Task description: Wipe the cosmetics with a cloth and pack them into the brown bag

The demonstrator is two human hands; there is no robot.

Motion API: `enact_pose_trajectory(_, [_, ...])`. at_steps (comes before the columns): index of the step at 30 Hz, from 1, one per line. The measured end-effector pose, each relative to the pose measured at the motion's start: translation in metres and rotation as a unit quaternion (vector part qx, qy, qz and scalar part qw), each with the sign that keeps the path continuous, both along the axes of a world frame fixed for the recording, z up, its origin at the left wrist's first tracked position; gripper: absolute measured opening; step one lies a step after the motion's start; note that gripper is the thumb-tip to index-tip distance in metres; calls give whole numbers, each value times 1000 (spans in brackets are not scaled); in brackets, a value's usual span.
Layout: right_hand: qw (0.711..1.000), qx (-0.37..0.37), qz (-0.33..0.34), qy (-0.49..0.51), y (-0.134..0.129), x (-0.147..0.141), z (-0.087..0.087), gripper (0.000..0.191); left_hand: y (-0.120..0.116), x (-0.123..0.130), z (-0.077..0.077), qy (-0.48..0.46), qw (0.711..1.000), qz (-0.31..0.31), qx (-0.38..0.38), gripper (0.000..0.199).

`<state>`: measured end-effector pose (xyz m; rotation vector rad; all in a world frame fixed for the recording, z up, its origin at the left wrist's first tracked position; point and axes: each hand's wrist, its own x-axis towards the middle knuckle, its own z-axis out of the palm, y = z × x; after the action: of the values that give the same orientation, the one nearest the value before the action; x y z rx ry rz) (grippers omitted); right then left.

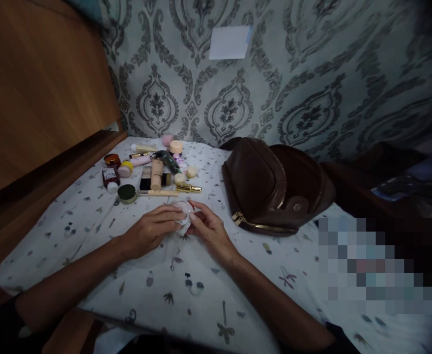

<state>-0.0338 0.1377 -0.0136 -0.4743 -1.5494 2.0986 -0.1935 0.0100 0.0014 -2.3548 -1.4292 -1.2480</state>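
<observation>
Above the front of the patterned cloth (157,273), both my hands meet around a small round, pale container (182,204); its exact kind is hard to make out. My left hand (147,232) is closed, its fingers pressing a crumpled white tissue (184,225) against the container. On the other side, my right hand (213,233) grips the container between thumb and fingers, and a reddish spot shows near the index fingertip. The fingers and tissue hide most of the container. Just beyond the hands lie a gold tube (188,188) and a light-handled brush (160,193).
Several cosmetics stand behind my hands, among them a foundation bottle (157,174), a dark red bottle (110,178) and a round green-topped jar (127,193). To the right sits an open brown leather bag (254,182). A wooden cabinet (49,73) borders the left; patterned wallpaper (175,69) rises behind.
</observation>
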Motion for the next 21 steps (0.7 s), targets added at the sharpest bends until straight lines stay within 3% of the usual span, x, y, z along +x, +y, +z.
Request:
enact_pose_trajectory(6, [1000, 10, 7, -4, 0, -3, -1, 52, -2, -5, 2, 13, 1000, -18, -19, 20])
enact_pose_trajectory(14, [1000, 14, 4, 5, 0, -2, 1, 47, -1, -12, -2, 42, 994, 104, 9, 22])
enact_pose_trajectory(21, [1000, 1, -18, 0, -2, 0, 2, 47, -3, -7, 0, 88, 984, 156, -9, 26])
